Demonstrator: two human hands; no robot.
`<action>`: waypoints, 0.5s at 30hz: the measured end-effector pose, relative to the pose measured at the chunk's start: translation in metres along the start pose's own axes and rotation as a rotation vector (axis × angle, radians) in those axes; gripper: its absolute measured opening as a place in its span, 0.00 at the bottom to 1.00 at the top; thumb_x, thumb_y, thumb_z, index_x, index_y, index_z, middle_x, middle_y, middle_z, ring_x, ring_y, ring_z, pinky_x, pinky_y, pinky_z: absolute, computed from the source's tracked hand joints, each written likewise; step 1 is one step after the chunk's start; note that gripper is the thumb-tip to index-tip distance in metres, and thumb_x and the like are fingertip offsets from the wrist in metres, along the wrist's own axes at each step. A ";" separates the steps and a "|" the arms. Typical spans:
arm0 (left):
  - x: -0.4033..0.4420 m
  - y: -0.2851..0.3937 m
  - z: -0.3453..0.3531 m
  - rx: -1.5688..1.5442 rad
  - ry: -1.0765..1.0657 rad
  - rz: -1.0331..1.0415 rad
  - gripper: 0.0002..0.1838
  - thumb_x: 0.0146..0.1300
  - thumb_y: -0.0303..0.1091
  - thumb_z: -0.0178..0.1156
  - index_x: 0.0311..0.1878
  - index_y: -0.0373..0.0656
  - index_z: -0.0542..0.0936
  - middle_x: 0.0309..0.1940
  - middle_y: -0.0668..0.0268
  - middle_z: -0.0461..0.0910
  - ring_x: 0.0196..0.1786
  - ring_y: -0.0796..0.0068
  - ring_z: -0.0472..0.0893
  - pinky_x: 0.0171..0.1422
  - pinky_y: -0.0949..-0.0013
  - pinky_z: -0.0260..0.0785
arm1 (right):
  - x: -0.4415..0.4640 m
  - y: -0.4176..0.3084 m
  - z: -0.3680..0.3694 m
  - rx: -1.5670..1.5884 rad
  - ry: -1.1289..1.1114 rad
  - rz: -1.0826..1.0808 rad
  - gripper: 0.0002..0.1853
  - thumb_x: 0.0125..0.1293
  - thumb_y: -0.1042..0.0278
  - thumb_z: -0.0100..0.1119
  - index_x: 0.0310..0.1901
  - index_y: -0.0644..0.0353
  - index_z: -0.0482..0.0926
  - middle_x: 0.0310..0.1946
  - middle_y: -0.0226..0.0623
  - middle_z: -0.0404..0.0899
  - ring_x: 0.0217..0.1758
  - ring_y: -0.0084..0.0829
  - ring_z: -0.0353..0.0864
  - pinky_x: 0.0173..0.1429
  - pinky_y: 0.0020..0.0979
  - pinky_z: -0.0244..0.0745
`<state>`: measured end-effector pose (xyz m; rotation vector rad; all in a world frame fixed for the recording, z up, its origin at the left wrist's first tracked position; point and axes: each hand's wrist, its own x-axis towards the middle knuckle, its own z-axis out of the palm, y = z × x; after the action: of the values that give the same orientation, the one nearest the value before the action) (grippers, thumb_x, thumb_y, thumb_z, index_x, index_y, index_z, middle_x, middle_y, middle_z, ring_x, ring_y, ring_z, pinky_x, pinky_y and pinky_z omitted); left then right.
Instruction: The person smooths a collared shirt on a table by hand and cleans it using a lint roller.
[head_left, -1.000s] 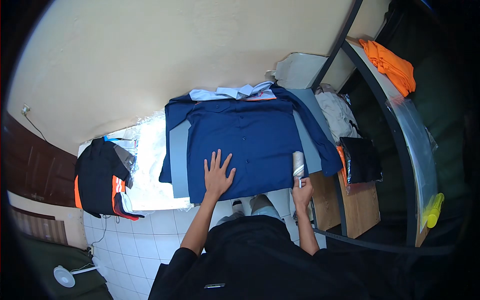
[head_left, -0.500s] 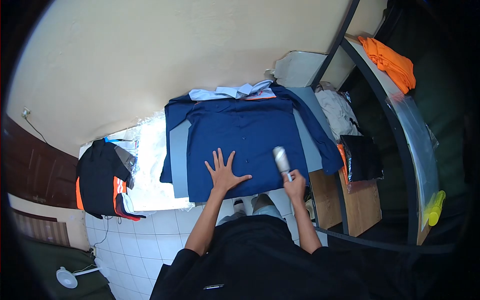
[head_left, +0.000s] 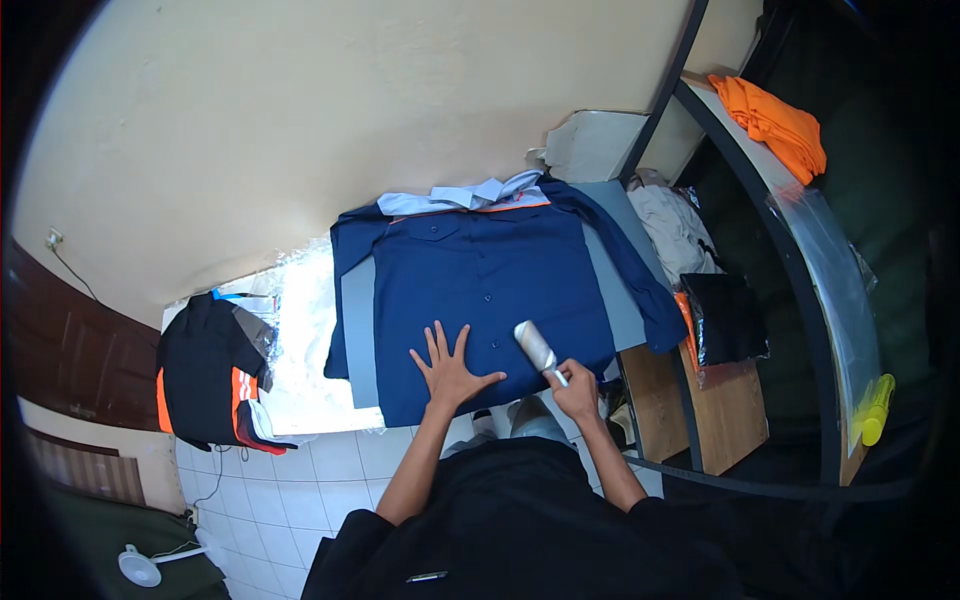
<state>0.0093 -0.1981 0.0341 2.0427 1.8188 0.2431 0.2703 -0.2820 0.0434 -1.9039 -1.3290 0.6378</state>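
A navy blue long-sleeved shirt with a light grey collar and orange piping lies spread, front up, on a grey board. My left hand rests flat on its lower part, fingers spread wide. My right hand is closed round the handle of a white lint roller, whose roll lies over the shirt's lower front, right of my left hand. Whether the roll touches the cloth is hard to tell.
Black and orange garments hang over the table's left end. To the right, a shelf stands near folded grey clothes and a black packet. Orange cloth and a yellow roll are on the upper shelf.
My right hand has carried the lint roller leftwards from the shirt's right edge, and the roller now tilts left. My left hand has spread its fingers and thumb wider and shifted slightly right.
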 end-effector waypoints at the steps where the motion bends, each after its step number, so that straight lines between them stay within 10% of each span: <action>1: -0.006 0.000 0.002 -0.008 0.015 -0.006 0.79 0.36 0.94 0.70 0.91 0.60 0.61 0.93 0.41 0.36 0.94 0.39 0.31 0.84 0.15 0.18 | 0.003 0.008 0.004 0.057 0.039 0.043 0.16 0.67 0.61 0.80 0.37 0.63 0.83 0.29 0.45 0.88 0.32 0.45 0.89 0.39 0.46 0.79; 7: -0.044 0.020 -0.008 0.016 -0.053 -0.066 0.80 0.34 0.94 0.71 0.90 0.60 0.62 0.92 0.38 0.38 0.94 0.34 0.32 0.83 0.12 0.21 | 0.030 0.056 -0.020 0.033 0.419 0.270 0.15 0.72 0.59 0.76 0.37 0.63 0.84 0.24 0.44 0.86 0.26 0.42 0.84 0.37 0.45 0.75; 12: 0.000 0.027 -0.044 -0.199 0.098 -0.093 0.49 0.69 0.77 0.62 0.85 0.58 0.70 0.88 0.38 0.54 0.92 0.34 0.45 0.89 0.23 0.32 | 0.013 0.062 -0.027 0.095 0.429 0.279 0.19 0.75 0.57 0.70 0.35 0.67 0.84 0.22 0.49 0.80 0.25 0.41 0.79 0.37 0.47 0.71; 15: 0.070 0.005 -0.033 -0.176 0.245 0.169 0.44 0.70 0.74 0.62 0.83 0.61 0.74 0.90 0.47 0.55 0.93 0.42 0.48 0.90 0.26 0.34 | -0.001 0.061 -0.014 0.186 0.431 0.217 0.20 0.74 0.58 0.67 0.34 0.71 0.82 0.23 0.53 0.79 0.27 0.40 0.77 0.38 0.48 0.69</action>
<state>0.0109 -0.1242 0.0575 2.1163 1.6887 0.7035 0.3160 -0.2997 0.0038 -1.9090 -0.7742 0.4056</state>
